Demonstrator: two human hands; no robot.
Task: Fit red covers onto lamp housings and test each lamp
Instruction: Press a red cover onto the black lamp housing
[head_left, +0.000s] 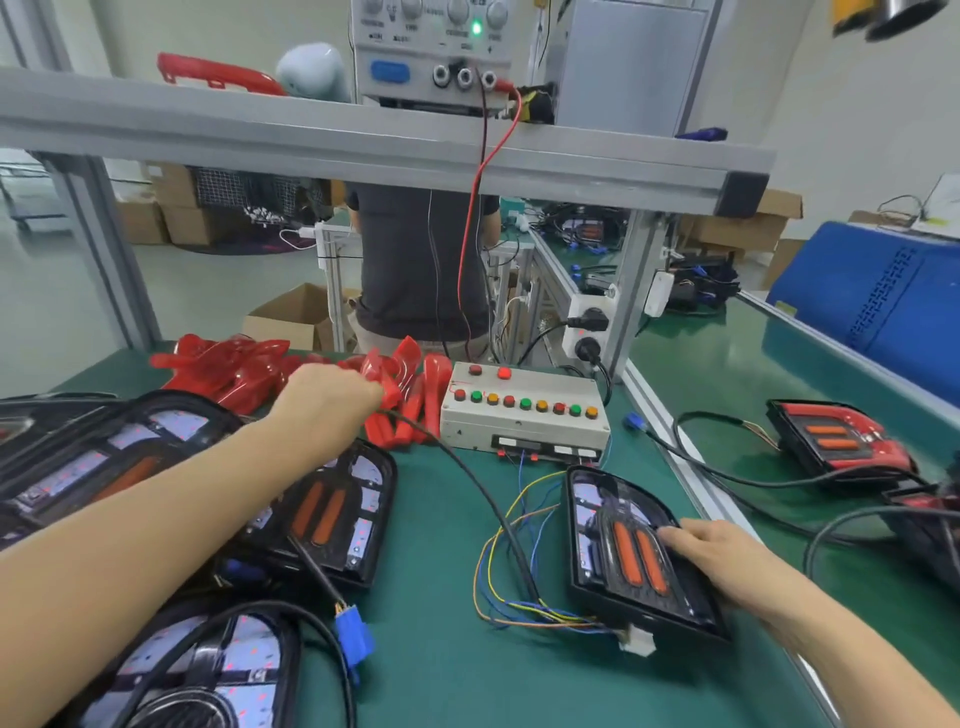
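Observation:
A pile of red covers (234, 366) lies at the back of the green table. My left hand (330, 392) reaches into the pile, its fingers closed around one red cover (390, 387). A black lamp housing (631, 551) with two orange strips lies at the front right, uncovered, its coloured wires trailing left. My right hand (714, 553) rests flat on its right side, holding it down. Several more uncovered housings (332, 514) lie under and beside my left arm. A lamp with its red cover fitted (836, 439) lies on the neighbouring table at the right.
A grey test box (524, 415) with rows of red, green and amber buttons stands behind the housing. A black cable with a blue plug (353, 636) crosses the front. A power supply (431, 52) sits on the shelf above. A person (421, 260) stands beyond the bench.

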